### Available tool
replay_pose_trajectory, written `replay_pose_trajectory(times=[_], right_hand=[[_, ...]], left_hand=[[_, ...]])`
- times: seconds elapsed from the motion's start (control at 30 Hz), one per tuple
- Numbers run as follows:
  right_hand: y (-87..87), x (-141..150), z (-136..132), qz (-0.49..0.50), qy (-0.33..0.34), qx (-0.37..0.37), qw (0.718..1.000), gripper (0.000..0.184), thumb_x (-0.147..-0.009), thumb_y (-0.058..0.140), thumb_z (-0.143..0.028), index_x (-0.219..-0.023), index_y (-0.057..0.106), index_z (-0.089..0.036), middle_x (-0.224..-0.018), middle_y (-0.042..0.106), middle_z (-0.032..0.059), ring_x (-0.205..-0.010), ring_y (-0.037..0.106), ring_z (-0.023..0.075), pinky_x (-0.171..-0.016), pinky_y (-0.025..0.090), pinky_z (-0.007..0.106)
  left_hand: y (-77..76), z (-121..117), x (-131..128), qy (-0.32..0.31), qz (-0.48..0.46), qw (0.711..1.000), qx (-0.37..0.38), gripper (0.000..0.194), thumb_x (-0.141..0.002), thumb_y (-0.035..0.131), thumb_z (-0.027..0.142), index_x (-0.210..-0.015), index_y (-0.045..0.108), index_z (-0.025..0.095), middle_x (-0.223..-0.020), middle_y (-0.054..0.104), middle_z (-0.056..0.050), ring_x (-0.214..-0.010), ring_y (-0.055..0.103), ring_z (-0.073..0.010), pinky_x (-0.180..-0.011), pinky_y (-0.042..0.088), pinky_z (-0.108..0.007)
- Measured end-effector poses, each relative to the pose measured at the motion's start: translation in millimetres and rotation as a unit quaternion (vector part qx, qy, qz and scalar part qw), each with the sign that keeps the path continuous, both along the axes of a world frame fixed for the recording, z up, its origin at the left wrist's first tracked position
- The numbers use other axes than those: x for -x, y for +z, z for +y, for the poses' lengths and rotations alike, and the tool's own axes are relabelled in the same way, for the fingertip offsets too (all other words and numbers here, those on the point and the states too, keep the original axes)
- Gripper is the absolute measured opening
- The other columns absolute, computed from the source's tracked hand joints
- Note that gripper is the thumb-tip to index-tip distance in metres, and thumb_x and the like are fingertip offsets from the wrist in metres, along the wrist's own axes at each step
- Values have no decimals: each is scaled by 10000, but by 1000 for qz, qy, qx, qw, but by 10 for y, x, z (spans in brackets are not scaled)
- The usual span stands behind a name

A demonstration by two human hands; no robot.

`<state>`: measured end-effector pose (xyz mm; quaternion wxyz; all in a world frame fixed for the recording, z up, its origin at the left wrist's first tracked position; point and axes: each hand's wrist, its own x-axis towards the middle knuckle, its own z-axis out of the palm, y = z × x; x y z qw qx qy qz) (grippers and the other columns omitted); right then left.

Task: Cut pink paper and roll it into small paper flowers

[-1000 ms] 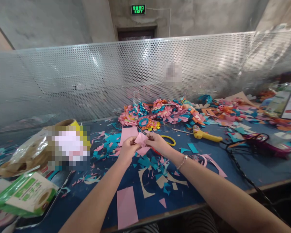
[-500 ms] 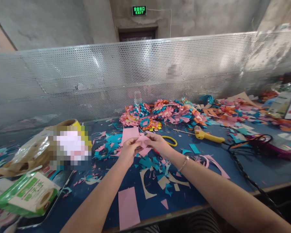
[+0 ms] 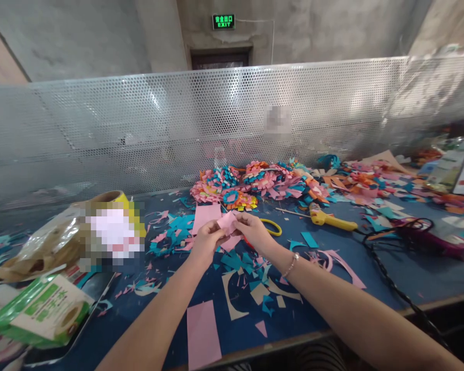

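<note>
A small folded piece of pink paper [image 3: 226,221] is held above the table between both hands. My left hand [image 3: 209,238] pinches its left side, thumb toward me. My right hand [image 3: 251,229], below a wrist with a bracelet [image 3: 292,264], grips the right side with bent fingers. Under and behind the hands lies a pink paper sheet [image 3: 206,215], partly covered. Yellow-handled scissors [image 3: 274,226] rest just past my right hand, mostly hidden. Nearer to me, a pink paper rectangle [image 3: 203,335] lies flat at the table's front edge.
Teal, pink and cream paper scraps [image 3: 261,291] litter the blue table. Fringed paper flowers [image 3: 263,180] are heaped along the perforated metal divider [image 3: 158,129]. At right lie a yellow glue gun [image 3: 332,219] and black cord [image 3: 386,273]; at left, a green packet [image 3: 42,309] and a tape roll [image 3: 108,196].
The pink paper has turned and been folded between my fingers, from a pointed shape to a smaller, flatter one. Both hands stay in about the same place; the view has shifted slightly.
</note>
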<state>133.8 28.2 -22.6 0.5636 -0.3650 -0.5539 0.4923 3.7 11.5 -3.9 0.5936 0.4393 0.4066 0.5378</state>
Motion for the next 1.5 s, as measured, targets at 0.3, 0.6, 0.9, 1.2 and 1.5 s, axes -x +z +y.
replay_pose_trajectory(times=[0.3, 0.6, 0.9, 1.2, 1.5], right_hand=[[-34, -31, 4, -100, -20, -82, 991, 210, -656, 523, -206, -830, 630, -154, -756, 618, 25, -688, 559, 133, -685, 451, 286], [16, -49, -29, -35, 27, -22, 999, 257, -632, 480, -173, -775, 694, -171, -709, 653, 26, -692, 586, 130, -728, 462, 293], [-12, -44, 12, -34, 19, 10, 999, 230, -648, 591, -335, -754, 679, -150, -677, 623, 23, -636, 559, 117, -667, 449, 277], [-66, -69, 69, -18, -17, 12, 1000, 197, -569, 635, -254, -731, 647, -142, -640, 614, 10, -560, 535, 92, -576, 434, 247], [-42, -128, 70, -139, -40, -94, 985, 205, -692, 555, -244, -852, 658, -167, -848, 660, 62, -748, 604, 154, -704, 478, 307]], left_hand=[[-6, 66, 53, 36, -37, 998, 26, 178, -513, 636, 145, -687, 597, 144, -558, 583, 11, -550, 570, -110, -631, 509, -288], [-30, 88, 85, 36, -55, 998, 22, 87, -516, 510, 67, -529, 577, 119, -570, 612, -26, -558, 594, -111, -665, 507, -279], [-31, 91, 68, 46, -45, 998, -11, 64, -538, 568, 152, -565, 611, 112, -597, 624, -37, -586, 595, -128, -646, 507, -286], [17, 56, 59, 76, 3, 997, -23, 209, -499, 640, 113, -693, 566, 132, -625, 622, -19, -593, 602, -132, -650, 503, -299], [8, 55, 56, 90, 15, 995, -38, 228, -497, 680, 140, -696, 571, 137, -631, 628, -22, -600, 606, -134, -664, 500, -298]])
